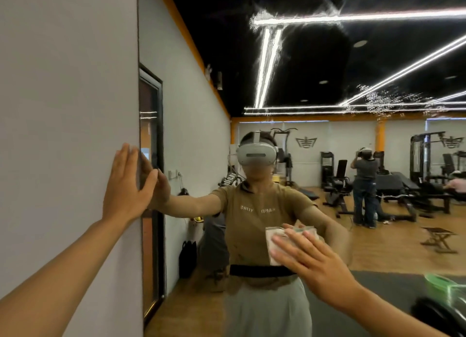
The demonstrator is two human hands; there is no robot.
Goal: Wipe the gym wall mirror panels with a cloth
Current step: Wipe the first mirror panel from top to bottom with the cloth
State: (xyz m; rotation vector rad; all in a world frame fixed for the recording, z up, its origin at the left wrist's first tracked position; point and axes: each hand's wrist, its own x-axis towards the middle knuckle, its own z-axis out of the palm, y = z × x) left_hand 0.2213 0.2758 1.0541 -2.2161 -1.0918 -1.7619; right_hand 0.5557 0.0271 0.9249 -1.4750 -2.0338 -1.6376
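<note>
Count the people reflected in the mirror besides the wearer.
2: one standing in grey with arms raised, mid-right by the benches; a partly cut-off figure in pink at the right edge. Others may be hidden behind equipment.

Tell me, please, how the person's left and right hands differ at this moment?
The left hand rests flat and bare at the wall's edge; the right hand presses a cloth against the mirror. The left is higher, the right lower. Both have straight fingers.

Bright ceiling light strips glare and smear; wide-angle bending at edges.
</note>
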